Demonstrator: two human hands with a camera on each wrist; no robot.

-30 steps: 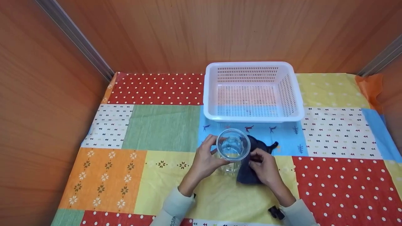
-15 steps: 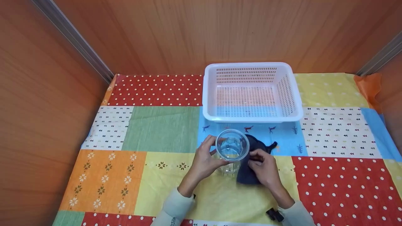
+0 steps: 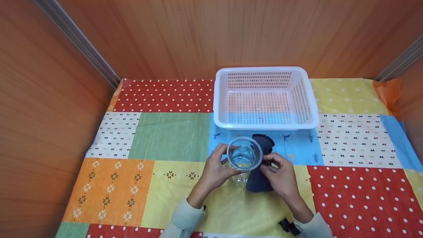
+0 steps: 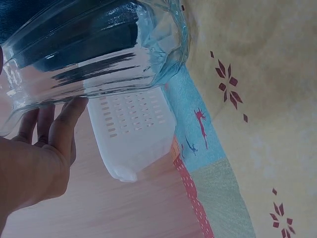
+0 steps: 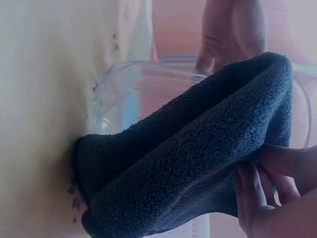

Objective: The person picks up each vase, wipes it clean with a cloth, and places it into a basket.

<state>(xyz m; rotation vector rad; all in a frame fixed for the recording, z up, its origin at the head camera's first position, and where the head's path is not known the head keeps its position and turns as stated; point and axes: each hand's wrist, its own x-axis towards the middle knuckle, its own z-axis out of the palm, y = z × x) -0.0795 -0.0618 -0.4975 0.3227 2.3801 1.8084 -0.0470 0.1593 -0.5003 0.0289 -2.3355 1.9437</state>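
Note:
A clear glass cup (image 3: pixel 244 155) with a round rim and ridged sides stands upright at the middle front of the table. My left hand (image 3: pixel 215 170) grips it from the left, fingers on its far side and thumb at the near side. At its right hangs a dark blue-grey towel (image 3: pixel 259 181), thick and fuzzy in the right wrist view, folded over on itself. My right hand (image 3: pixel 281 173) pinches the towel's edge between thumb and fingers, close against the glass. In the right wrist view the towel (image 5: pixel 183 158) hides part of the glass.
A white plastic basket (image 3: pixel 266 126) with slotted walls stands just beyond the hands, against the wooden back wall (image 3: pixel 172 36). A patchwork tablecloth (image 3: pixel 172 135) covers the table. Wooden panels rise at the left and right.
My right hand has shifted slightly, and the towel's far end has swung left and up beside the glass; its dark strap at the right is out of sight. My left hand and the glass stay put.

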